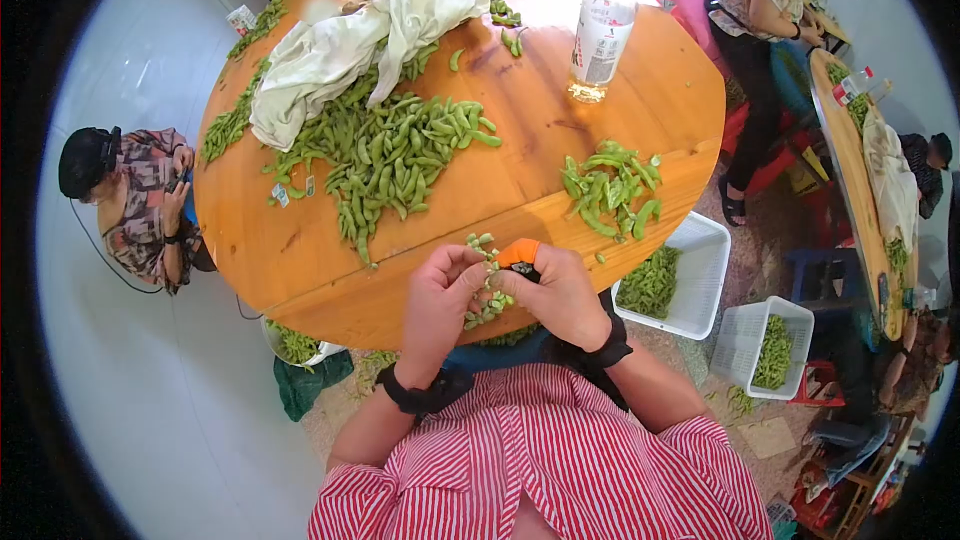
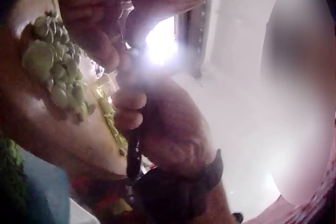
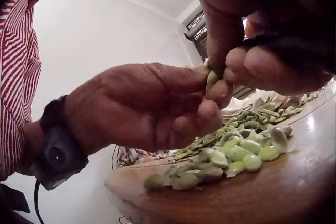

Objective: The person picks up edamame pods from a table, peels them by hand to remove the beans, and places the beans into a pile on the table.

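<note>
Close together over the near edge of the round wooden table (image 1: pixel 480 210), both hands meet at one green bean pod (image 3: pixel 211 80). The left hand (image 1: pixel 440 290) pinches it between thumb and fingertips. From the other side, the right hand (image 1: pixel 560 295) grips it with thumb and curled fingers; an orange and black covering (image 1: pixel 520 254) is on its index finger. Shelled green beans (image 3: pixel 239 153) lie in a small heap on the table below the hands. Ahead of the left hand spreads a large pile of whole pods (image 1: pixel 400 155).
A whitish cloth (image 1: pixel 320 75) lies over the back of the pod pile. At the right stand a clear bottle (image 1: pixel 603 35) and a loose heap of green pods (image 1: pixel 612 195). White plastic baskets (image 1: pixel 705 250) holding greens sit on the floor. Other people sit around.
</note>
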Demonstrator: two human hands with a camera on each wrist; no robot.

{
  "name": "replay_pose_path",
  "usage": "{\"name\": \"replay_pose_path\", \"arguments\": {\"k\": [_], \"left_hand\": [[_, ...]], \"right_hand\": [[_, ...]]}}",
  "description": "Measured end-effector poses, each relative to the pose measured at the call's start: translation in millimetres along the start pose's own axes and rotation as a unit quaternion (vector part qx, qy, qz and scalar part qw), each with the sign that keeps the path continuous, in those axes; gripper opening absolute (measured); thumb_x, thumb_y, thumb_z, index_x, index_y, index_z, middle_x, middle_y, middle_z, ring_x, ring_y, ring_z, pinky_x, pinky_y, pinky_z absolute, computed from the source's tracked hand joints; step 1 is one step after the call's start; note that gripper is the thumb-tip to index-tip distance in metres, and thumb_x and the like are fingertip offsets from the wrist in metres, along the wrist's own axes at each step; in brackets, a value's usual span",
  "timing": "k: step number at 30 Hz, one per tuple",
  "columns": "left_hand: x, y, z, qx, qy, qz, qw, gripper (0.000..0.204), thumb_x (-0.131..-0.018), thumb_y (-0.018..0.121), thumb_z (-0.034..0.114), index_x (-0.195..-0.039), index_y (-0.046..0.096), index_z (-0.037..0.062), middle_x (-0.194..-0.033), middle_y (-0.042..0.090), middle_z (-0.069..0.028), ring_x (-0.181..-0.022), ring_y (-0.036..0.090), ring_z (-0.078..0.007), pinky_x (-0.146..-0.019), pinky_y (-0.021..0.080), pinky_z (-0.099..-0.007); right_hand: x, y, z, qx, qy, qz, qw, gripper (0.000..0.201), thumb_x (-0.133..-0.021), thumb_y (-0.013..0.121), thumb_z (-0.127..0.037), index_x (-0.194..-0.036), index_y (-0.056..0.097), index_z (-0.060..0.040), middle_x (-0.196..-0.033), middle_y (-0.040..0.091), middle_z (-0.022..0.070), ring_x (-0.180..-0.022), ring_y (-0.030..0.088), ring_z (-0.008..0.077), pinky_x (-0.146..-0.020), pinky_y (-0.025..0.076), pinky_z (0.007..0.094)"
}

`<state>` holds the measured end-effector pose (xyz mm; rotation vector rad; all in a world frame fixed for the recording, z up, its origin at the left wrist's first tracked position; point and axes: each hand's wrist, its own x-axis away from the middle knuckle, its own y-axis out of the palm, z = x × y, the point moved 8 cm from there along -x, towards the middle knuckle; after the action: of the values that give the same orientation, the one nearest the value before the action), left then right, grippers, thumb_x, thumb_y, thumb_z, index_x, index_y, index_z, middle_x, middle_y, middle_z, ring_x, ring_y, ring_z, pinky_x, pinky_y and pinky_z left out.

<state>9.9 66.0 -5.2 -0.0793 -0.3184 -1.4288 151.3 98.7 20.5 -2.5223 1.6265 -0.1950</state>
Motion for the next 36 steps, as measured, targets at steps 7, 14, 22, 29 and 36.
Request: {"name": "replay_pose_path", "arguments": {"k": [7, 14, 22, 29, 36], "left_hand": [[6.3, 7.1, 19.6, -0.217, 0.127, -0.007, 0.968, 0.022, -0.093, 0.056, 0.004, -0.113, 0.063, -0.0010, -0.075, 0.064, -0.0067, -0.064, 0.061, -0.0105, -0.059, 0.048, -0.0263], [6.1, 12.2, 31.5, -0.321, 0.182, -0.025, 0.929, 0.030, -0.090, 0.051, 0.000, -0.118, 0.061, -0.0007, -0.076, 0.063, -0.0190, -0.063, 0.064, -0.0277, -0.060, 0.050, -0.0363], [-3.0, 3.9, 29.8, -0.239, 0.164, -0.040, 0.956, 0.029, -0.095, 0.051, 0.004, -0.121, 0.059, -0.0056, -0.078, 0.066, -0.0077, -0.063, 0.064, -0.0125, -0.057, 0.053, -0.0266], [-20.5, -6.3, 19.3, -0.143, 0.057, -0.075, 0.985, 0.021, -0.094, 0.057, 0.010, -0.108, 0.062, -0.0046, -0.086, 0.066, -0.0093, -0.071, 0.065, -0.0137, -0.062, 0.054, -0.0268], [-8.1, -3.6, 39.4, -0.377, 0.277, -0.063, 0.881, 0.023, -0.086, 0.064, 0.016, -0.102, 0.065, -0.0004, -0.089, 0.065, -0.0165, -0.089, 0.063, -0.0342, -0.080, 0.050, -0.0391]], "right_hand": [[-5.7, -2.8, -3.7, 0.148, -0.070, 0.040, 0.986, 0.020, -0.085, 0.070, -0.018, -0.088, 0.063, 0.0002, -0.069, 0.058, 0.0193, -0.057, 0.056, 0.0232, -0.054, 0.044, 0.0341], [-16.6, -0.1, -4.8, 0.144, -0.093, 0.026, 0.985, 0.021, -0.085, 0.068, -0.018, -0.085, 0.060, 0.0011, -0.070, 0.057, 0.0224, -0.064, 0.059, 0.0369, -0.056, 0.045, 0.0404], [-28.9, 6.8, -3.4, 0.191, -0.109, 0.027, 0.975, 0.019, -0.085, 0.064, -0.017, -0.086, 0.060, 0.0008, -0.073, 0.060, 0.0237, -0.069, 0.061, 0.0418, -0.060, 0.047, 0.0463], [-29.5, 12.7, -2.4, 0.276, -0.092, 0.000, 0.957, 0.023, -0.082, 0.065, -0.020, -0.082, 0.059, 0.0028, -0.077, 0.062, 0.0266, -0.074, 0.062, 0.0430, -0.062, 0.049, 0.0470], [-41.7, -50.9, 3.9, 0.429, -0.064, 0.084, 0.897, 0.013, -0.082, 0.058, -0.013, -0.083, 0.058, -0.0003, -0.079, 0.063, 0.0244, -0.079, 0.062, 0.0427, -0.069, 0.049, 0.0523]]}}
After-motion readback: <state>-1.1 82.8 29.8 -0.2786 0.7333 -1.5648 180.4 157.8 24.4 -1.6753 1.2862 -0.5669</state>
